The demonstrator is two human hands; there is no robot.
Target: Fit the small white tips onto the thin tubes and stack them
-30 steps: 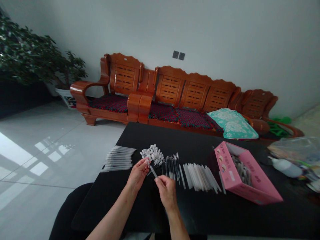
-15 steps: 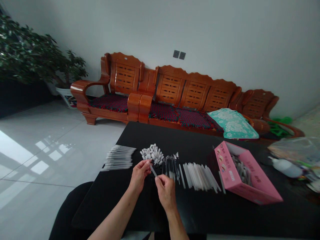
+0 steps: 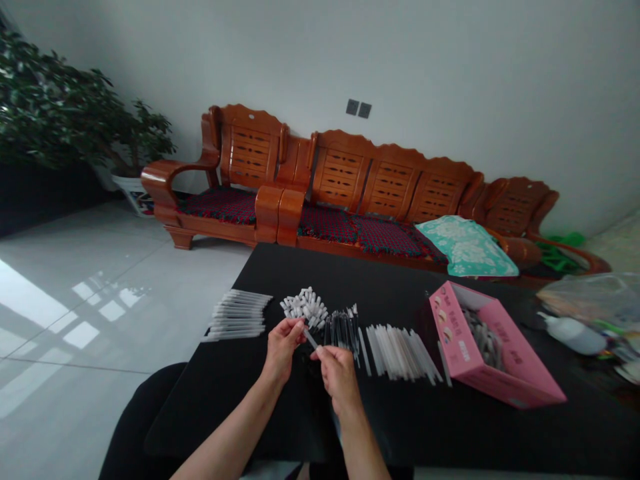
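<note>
Near the front of the table (image 3: pixel 225 407), the right hand (image 3: pixel 339 377) and left hand (image 3: pixel 281 341) each pinch one end of a thin tube (image 3: pixel 310 339), held just above the black top. Its long axis slants from the right fingers away and leftward to the left fingertips, so both hands are on it. Just beyond lie the caps (image 3: pixel 305 308), refills (image 3: pixel 343 328) and, rightward, sleeves (image 3: pixel 400 353), with pens (image 3: pixel 237 317) at far left. The print on the pink box (image 3: pixel 500 380) at right is too small to read.

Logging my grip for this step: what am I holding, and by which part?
A slim clear tube, pinched at both ends: left hand on the far end, right hand on the near end.
</note>
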